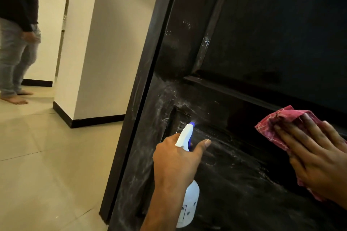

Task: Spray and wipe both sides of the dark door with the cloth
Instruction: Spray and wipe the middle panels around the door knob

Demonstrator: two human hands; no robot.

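Dark timber fills the right of the view: the dark door [262, 24] stands open, its near face towards us and flecked with white spray. Our left hand [176, 161] is curled round the neck of the spray bottle [189, 204]. The thumb sticks out and the nozzle is aimed up-left at a wet patch [172, 95] on the panel corner. Our right hand [315, 155] lies flat, fingers straight, pressing the red cloth [270, 124] against the lower panel.

The wet streaks run along the panel's moulding from upper left to lower right, and the freshest spray lies left of and above the cloth. We judge that the wipe must travel leftwards along that line. The right hand is the one placed to make it, and the bottle hand sits between cloth and patch. A bystander [16, 43] stands on the tiled floor [47, 155] beyond.
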